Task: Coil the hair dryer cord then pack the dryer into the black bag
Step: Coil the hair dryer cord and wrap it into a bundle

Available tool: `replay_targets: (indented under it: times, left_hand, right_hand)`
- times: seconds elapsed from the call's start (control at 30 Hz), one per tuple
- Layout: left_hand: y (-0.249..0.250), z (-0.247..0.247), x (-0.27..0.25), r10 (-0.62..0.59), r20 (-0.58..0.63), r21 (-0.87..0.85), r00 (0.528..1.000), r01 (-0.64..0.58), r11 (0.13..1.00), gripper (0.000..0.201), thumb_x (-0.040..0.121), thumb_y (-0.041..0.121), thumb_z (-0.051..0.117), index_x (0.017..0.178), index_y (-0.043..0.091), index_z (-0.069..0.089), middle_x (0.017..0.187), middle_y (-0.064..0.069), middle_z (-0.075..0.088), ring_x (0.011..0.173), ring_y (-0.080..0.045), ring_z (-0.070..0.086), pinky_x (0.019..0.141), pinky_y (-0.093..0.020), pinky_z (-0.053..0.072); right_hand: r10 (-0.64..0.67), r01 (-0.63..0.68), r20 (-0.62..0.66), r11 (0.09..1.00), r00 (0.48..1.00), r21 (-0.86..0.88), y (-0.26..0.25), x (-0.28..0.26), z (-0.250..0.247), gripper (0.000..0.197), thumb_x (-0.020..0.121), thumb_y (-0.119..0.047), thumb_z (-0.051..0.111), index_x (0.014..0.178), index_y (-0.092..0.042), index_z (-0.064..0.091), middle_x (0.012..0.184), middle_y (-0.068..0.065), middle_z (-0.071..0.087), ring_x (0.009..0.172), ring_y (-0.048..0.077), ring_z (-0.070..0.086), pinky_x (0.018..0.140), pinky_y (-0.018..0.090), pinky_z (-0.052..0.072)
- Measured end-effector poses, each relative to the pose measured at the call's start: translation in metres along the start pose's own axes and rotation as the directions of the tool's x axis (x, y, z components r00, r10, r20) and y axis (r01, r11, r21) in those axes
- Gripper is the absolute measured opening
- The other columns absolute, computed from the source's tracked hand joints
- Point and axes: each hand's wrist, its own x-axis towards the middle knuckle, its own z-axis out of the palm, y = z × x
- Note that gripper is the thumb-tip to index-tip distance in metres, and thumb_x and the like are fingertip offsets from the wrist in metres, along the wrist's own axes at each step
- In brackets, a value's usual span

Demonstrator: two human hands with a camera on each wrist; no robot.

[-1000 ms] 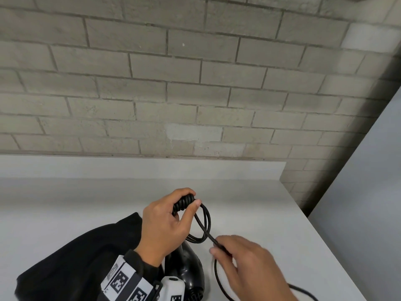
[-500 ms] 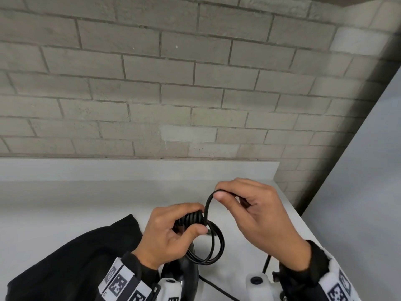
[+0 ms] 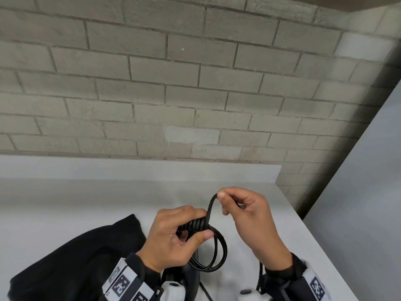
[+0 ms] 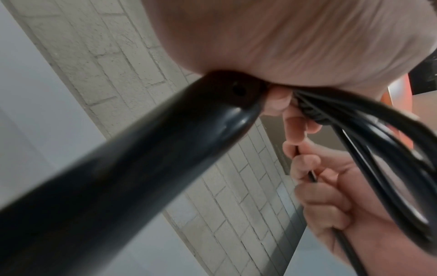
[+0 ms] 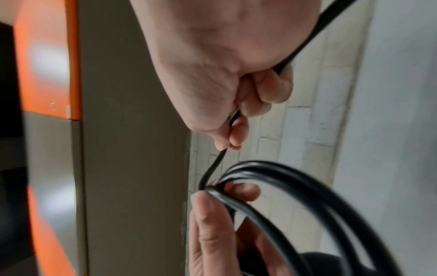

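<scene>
While the left hand [image 3: 173, 237] closes its fingers and thumb around the bunched black cord [image 3: 213, 250], the gathered loops hang out of that fist toward four o'clock, drooping over the white counter [image 3: 65, 205]. The thumb presses the ribbed end of the cord against the curled fingers, so this hand is firmly gripping the coil. Just beside it, at about two o'clock from the left fist, the right hand [image 3: 249, 222] pinches a single strand between thumb and forefinger and holds it raised, the strand arching up from the coil to the fingertips [image 3: 221, 195]. The rest of the right hand's fingers are curled round the same strand, which runs on through the palm and drops past the wrist toward six o'clock. The two hands are near each other but not touching.

The hair dryer [image 3: 184, 279] sits directly below the left wrist, at six o'clock from the coil, mostly hidden by the arm; in the left wrist view its glossy black handle [image 4: 146, 158] reaches right up to the hand. The black bag [image 3: 82, 261] lies flat on the counter at eight o'clock from the left hand, touching the sleeve. A grey brick wall [image 3: 173, 83] stands behind the counter.
</scene>
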Motion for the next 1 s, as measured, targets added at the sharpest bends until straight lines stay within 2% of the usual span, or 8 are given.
replay_targets:
  times: [0.13,0.33,0.5,0.53,0.6,0.67,0.87,1.0]
  left_hand:
    - [0.001,0.000,0.000,0.014,-0.014,0.022,1.000,-0.013,1.000,0.027,0.089,0.038,0.070,0.091,0.011,0.072,0.067,0.002,0.063,0.052,-0.016,0.057,0.047,-0.034,0.044]
    - [0.005,0.005,0.000,0.033,-0.081,0.011,0.996,-0.032,0.999,0.024,0.089,0.036,0.070,0.096,0.013,0.072,0.077,0.005,0.069,0.057,-0.017,0.063,0.049,-0.032,0.048]
    - [0.004,0.006,-0.002,-0.008,-0.144,0.035,0.989,0.014,0.999,0.031,0.090,0.038,0.069,0.113,0.017,0.069,0.089,0.006,0.074,0.065,-0.018,0.069,0.053,-0.035,0.054]
    - [0.004,0.007,-0.001,-0.020,-0.136,0.019,0.990,0.023,1.000,0.034,0.089,0.036,0.070,0.117,0.016,0.068,0.094,0.006,0.075,0.070,-0.018,0.072,0.055,-0.036,0.056]
    - [0.006,0.010,0.000,-0.030,-0.115,0.004,0.993,0.031,1.000,0.038,0.090,0.035,0.070,0.123,0.016,0.066,0.102,0.007,0.075,0.078,-0.017,0.074,0.059,-0.037,0.059]
    - [0.008,0.011,-0.001,-0.045,-0.120,0.003,0.992,0.046,0.999,0.037,0.091,0.038,0.068,0.122,0.018,0.067,0.101,0.008,0.075,0.078,-0.015,0.074,0.057,-0.038,0.059]
    - [0.008,0.011,0.000,-0.136,-0.184,0.006,0.973,0.140,0.990,0.033,0.089,0.044,0.068,0.117,0.026,0.069,0.096,0.012,0.075,0.066,-0.019,0.072,0.053,-0.041,0.057]
    - [0.008,0.009,-0.001,-0.148,-0.192,-0.010,0.970,0.149,0.989,0.036,0.087,0.035,0.070,0.119,0.020,0.068,0.098,0.011,0.076,0.080,-0.012,0.074,0.057,-0.041,0.058]
  right_hand:
    - [0.238,-0.243,0.052,0.941,0.970,0.237,0.016,-0.014,0.008,0.005,0.090,-0.021,0.067,0.092,-0.016,0.068,0.060,0.007,0.060,0.039,0.001,0.041,0.043,0.014,0.033]
    - [0.197,-0.212,0.089,0.952,0.976,0.222,0.026,-0.034,0.019,0.015,0.093,-0.014,0.064,0.080,-0.016,0.072,0.074,-0.001,0.067,0.055,0.006,0.051,0.054,0.021,0.041]
    - [0.155,-0.219,0.237,0.936,0.959,0.275,0.023,-0.046,0.011,0.042,0.088,-0.056,0.058,0.089,-0.018,0.076,0.065,-0.003,0.058,0.054,0.009,0.045,0.052,0.016,0.035]
    - [0.094,-0.176,0.285,0.944,0.954,0.279,0.023,-0.048,0.011,0.040,0.085,-0.053,0.064,0.095,-0.016,0.075,0.069,-0.007,0.063,0.055,0.004,0.048,0.055,0.014,0.038]
    - [0.020,-0.111,0.357,0.965,0.934,0.237,0.021,-0.050,0.011,0.024,0.084,-0.024,0.076,0.103,-0.010,0.073,0.082,-0.007,0.072,0.061,-0.002,0.058,0.063,0.011,0.044]
    - [0.040,-0.103,0.347,0.981,0.937,0.166,0.021,-0.048,0.013,0.019,0.082,-0.003,0.075,0.097,-0.014,0.075,0.083,-0.008,0.075,0.065,-0.002,0.062,0.068,0.013,0.047]
    - [0.125,-0.171,0.229,0.966,0.966,0.196,0.026,-0.046,0.017,0.020,0.075,-0.019,0.077,0.094,-0.016,0.078,0.086,0.003,0.076,0.079,0.020,0.069,0.085,0.049,0.058]
    - [0.144,-0.188,0.181,0.948,0.973,0.256,0.028,-0.049,0.022,0.015,0.071,-0.009,0.078,0.084,-0.016,0.079,0.081,0.004,0.076,0.074,0.014,0.070,0.072,0.030,0.058]
